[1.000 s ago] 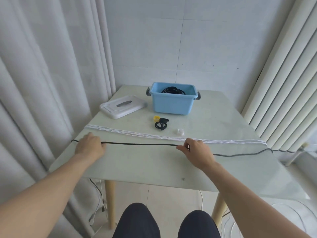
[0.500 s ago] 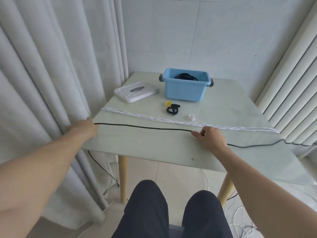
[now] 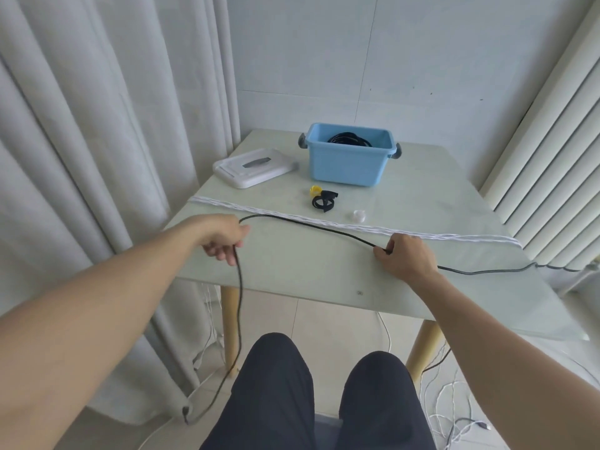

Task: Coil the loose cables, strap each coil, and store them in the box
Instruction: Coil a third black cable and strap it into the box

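Coiling step just starting: black cable [image 3: 311, 224] is pinched by curled fingers of left hand [image 3: 224, 240] and right hand [image 3: 404, 256] across the table [image 3: 454, 203], tail hanging floorward; first loop needed next, blue box [image 3: 349, 165] waiting behind.

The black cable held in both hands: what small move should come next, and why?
Probably bring the right hand across to the left hand, folding the first loop: the black cable spans uncoiled between them, its end dangling to the floor.
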